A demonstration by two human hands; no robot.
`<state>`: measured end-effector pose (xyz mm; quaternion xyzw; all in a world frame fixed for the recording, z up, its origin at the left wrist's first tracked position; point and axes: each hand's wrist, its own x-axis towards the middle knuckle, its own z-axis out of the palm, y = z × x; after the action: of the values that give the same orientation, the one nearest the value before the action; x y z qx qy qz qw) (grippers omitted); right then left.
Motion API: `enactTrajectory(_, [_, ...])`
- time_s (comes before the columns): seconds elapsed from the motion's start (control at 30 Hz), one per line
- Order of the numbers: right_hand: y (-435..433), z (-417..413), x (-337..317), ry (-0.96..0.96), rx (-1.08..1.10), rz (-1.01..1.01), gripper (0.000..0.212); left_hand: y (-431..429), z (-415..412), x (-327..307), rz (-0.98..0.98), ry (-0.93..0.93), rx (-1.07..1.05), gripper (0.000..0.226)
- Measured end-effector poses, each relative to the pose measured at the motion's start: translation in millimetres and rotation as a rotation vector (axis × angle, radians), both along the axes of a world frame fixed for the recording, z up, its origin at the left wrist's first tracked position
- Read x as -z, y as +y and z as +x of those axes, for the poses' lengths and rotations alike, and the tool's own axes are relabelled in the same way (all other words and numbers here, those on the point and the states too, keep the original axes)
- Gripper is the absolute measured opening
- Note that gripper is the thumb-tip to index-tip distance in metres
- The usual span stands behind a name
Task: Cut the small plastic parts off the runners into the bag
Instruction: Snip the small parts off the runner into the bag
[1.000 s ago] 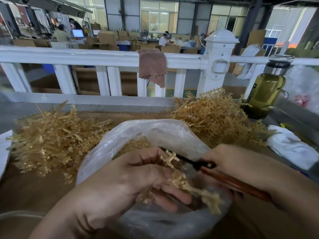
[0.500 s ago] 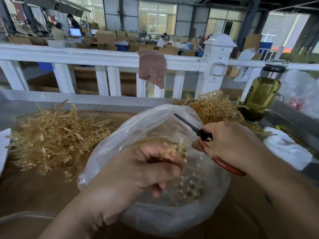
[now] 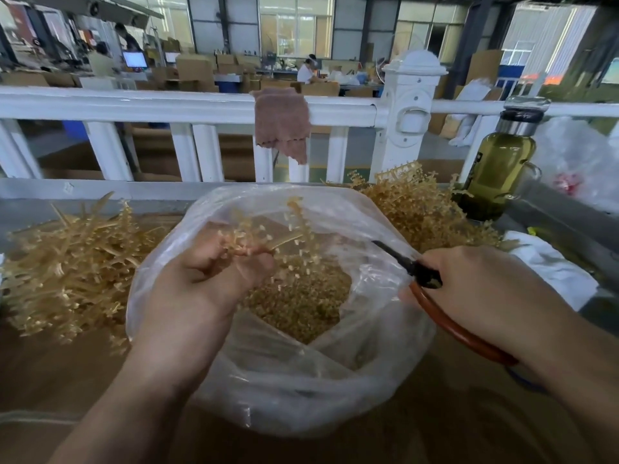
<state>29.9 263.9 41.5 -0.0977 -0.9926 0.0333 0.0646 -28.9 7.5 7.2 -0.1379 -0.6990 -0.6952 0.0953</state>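
Note:
A clear plastic bag (image 3: 368,380) stands open in front of me, with a heap of small tan cut parts (image 3: 301,296) inside. My left hand (image 3: 197,283) grips a tan plastic runner (image 3: 288,229) over the bag's mouth; several small parts still hang on its branches. My right hand (image 3: 475,289) holds cutters (image 3: 415,272) with black blades and red-brown handles at the bag's right rim, blades pointing up-left toward the runner but apart from it.
A pile of tan runners (image 3: 67,262) lies left of the bag, another pile (image 3: 418,209) behind it on the right. A bottle of yellow-green liquid (image 3: 499,169) stands at the right, a white cloth (image 3: 552,266) below it. A white railing (image 3: 167,105) with a brown rag (image 3: 281,122) runs behind.
My left hand lifted the runner up over the bag's mouth. My right hand drew the cutters away to the bag's right rim. The cut parts in the bag have come into view.

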Motion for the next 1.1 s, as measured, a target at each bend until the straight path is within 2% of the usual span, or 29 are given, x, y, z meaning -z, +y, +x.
enactTrajectory(0.1, [-3.9, 0.5, 3.1, -0.003, 0.013, 0.005, 0.018, 0.8, -2.3, -0.4, -0.009, -0.062, 0.067, 0.014])
enactTrajectory(0.2, [-3.6, 6.1, 6.2, -0.1, -0.004, -0.016, 0.015, 5.0, 0.5, -0.7, 0.189, -0.235, 0.208, 0.028])
enactTrajectory(0.33, [5.1, 26.0, 0.5, -0.19, -0.061, -0.089, 0.018, 14.0, 5.8, 0.9, 0.263, -0.367, 0.252, 0.029])
enactTrajectory(0.43, [2.8, 38.1, -14.3, -0.16, -0.107, -0.239, 0.044, 14.0, 4.6, -1.1, 0.337, -0.419, 0.234, 0.028])
enactTrajectory(0.5, [-5.6, 41.4, -23.9, -0.115, -0.103, -0.381, 0.048, 13.0, 3.6, -2.4, 0.385, -0.422, 0.236, 0.015])
enactTrajectory(0.6, [-20.5, 42.2, -31.2, -0.066, -0.118, -0.581, 0.047, 13.2, 3.2, -2.8, 0.456, -0.408, 0.248, 0.007])
enactTrajectory(0.7, [-33.4, 38.9, -31.3, -0.067, -0.246, -0.664, 0.05, 16.0, 4.4, -2.6, 0.528, -0.353, 0.233, 0.018])
enactTrajectory(0.9, [-42.3, 33.5, -2.9, -0.032, -0.307, -0.57, 0.053, 19.9, 4.9, -2.6, 0.597, -0.288, 0.202, 0.027])
enactTrajectory(1.03, [-36.7, 33.3, 14.9, -0.013, -0.279, -0.588, 0.057, 21.5, 6.2, -3.5, 0.554, -0.338, 0.207, 0.002])
enactTrajectory(1.1, [-35.4, 33.9, 18.9, 0.029, -0.287, -0.597, 0.056, 23.1, 7.8, -3.6, 0.506, -0.376, 0.223, 0.008])
